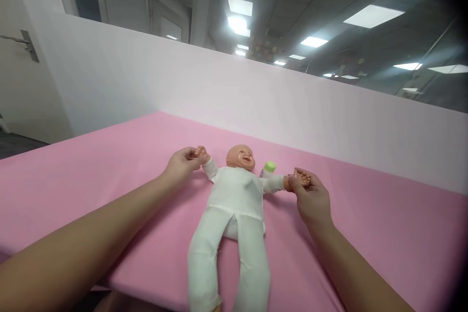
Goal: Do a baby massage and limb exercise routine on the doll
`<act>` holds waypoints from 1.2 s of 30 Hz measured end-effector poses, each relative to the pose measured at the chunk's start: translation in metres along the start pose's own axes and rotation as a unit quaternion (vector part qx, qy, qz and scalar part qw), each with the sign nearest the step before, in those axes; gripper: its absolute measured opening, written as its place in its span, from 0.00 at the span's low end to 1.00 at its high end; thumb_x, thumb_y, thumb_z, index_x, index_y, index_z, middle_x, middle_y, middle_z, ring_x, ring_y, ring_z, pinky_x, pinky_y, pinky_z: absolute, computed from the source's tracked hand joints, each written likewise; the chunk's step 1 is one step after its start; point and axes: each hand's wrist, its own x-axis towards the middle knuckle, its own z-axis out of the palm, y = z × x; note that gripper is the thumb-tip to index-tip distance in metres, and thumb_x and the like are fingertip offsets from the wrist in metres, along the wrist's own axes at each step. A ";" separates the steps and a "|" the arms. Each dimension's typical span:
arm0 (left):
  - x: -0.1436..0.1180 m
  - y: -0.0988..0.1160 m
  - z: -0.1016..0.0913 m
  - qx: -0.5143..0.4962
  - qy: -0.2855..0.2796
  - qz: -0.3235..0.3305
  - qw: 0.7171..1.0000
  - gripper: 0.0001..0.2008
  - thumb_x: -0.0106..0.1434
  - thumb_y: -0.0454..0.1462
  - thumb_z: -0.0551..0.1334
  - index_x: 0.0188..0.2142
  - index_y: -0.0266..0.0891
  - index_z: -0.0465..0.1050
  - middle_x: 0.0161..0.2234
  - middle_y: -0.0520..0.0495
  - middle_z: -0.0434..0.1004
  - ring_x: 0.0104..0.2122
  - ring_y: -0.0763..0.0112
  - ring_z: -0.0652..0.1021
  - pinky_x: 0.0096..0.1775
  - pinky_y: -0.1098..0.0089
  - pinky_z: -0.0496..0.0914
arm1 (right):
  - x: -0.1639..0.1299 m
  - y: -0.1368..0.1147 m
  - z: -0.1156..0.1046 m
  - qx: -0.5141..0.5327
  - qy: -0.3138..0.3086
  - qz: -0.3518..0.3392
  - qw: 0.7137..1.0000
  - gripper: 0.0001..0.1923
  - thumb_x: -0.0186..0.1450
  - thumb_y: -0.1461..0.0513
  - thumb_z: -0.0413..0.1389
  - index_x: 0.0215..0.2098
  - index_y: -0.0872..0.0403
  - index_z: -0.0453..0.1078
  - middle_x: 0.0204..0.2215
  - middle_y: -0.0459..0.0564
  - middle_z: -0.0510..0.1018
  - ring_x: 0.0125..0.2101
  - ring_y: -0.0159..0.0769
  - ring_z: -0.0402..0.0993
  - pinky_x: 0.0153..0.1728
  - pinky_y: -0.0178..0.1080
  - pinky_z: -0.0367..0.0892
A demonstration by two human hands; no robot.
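Observation:
A baby doll with a white cloth body and a bald plastic head lies on its back on the pink padded surface. Its head points toward the wall and its legs toward me. My left hand pinches the doll's hand on the left side, its arm stretched outward. On the other side, my right hand grips the doll's other hand between thumb and fingers, and that arm too is spread out. A small white bottle with a green cap is beside the doll's head, partly hidden behind its arm.
A low white wall runs along the far edge of the pink surface. Above it, dark glass reflects several ceiling lights. A door with a metal handle stands at the far left. The near edge of the surface lies close to me.

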 end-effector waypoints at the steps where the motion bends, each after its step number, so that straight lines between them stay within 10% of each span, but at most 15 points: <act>1: -0.008 0.005 0.007 0.035 -0.007 0.030 0.999 0.19 0.55 0.49 0.75 0.39 0.40 0.78 0.45 0.42 0.83 0.47 0.57 0.82 0.49 0.60 0.77 | -0.007 -0.004 0.003 -0.027 -0.003 -0.033 0.999 0.25 0.61 0.48 0.70 0.53 0.47 0.77 0.47 0.52 0.83 0.45 0.48 0.81 0.48 0.51 0.79; 4: -0.031 0.012 0.026 0.161 -0.066 0.139 0.975 0.14 0.62 0.47 0.71 0.43 0.44 0.81 0.45 0.44 0.84 0.44 0.57 0.83 0.48 0.59 0.77 | -0.028 -0.008 0.014 -0.079 -0.096 -0.151 0.981 0.22 0.63 0.51 0.69 0.54 0.45 0.77 0.50 0.52 0.83 0.48 0.49 0.80 0.50 0.50 0.77; 11: -0.044 0.003 0.034 0.372 -0.276 0.372 0.804 0.19 0.62 0.32 0.65 0.52 0.45 0.82 0.53 0.44 0.82 0.52 0.59 0.81 0.52 0.62 0.75 | -0.048 -0.019 0.032 -0.131 -0.375 -0.349 0.849 0.17 0.69 0.61 0.62 0.56 0.45 0.77 0.47 0.52 0.83 0.48 0.49 0.76 0.51 0.54 0.74; 21: -0.045 0.010 0.033 0.419 -0.292 0.388 0.767 0.18 0.63 0.32 0.65 0.53 0.45 0.80 0.52 0.45 0.81 0.51 0.61 0.79 0.53 0.64 0.73 | -0.060 -0.039 0.031 -0.249 -0.437 -0.404 0.764 0.39 0.61 0.73 0.55 0.69 0.45 0.67 0.64 0.51 0.74 0.57 0.54 0.67 0.57 0.61 0.71; 26: -0.044 0.007 0.035 0.390 -0.246 0.366 0.809 0.13 0.66 0.38 0.65 0.50 0.43 0.81 0.46 0.44 0.83 0.47 0.61 0.80 0.50 0.62 0.73 | -0.052 -0.018 0.031 -0.194 -0.360 -0.392 0.824 0.30 0.67 0.69 0.58 0.66 0.45 0.70 0.58 0.52 0.79 0.55 0.51 0.71 0.57 0.58 0.71; 31: -0.038 0.008 0.031 0.321 -0.146 0.248 0.902 0.14 0.67 0.49 0.65 0.46 0.46 0.82 0.43 0.47 0.84 0.42 0.60 0.81 0.47 0.61 0.74 | -0.028 0.006 0.025 -0.049 -0.211 -0.190 0.958 0.20 0.69 0.56 0.63 0.58 0.47 0.75 0.48 0.53 0.82 0.46 0.46 0.79 0.49 0.52 0.77; 36: -0.013 0.004 0.010 0.166 -0.015 0.116 0.979 0.20 0.62 0.53 0.69 0.46 0.43 0.79 0.45 0.45 0.84 0.44 0.59 0.81 0.46 0.62 0.74 | 0.003 0.019 0.007 0.011 -0.088 -0.051 0.995 0.25 0.65 0.48 0.65 0.56 0.51 0.75 0.53 0.55 0.80 0.49 0.49 0.78 0.45 0.49 0.77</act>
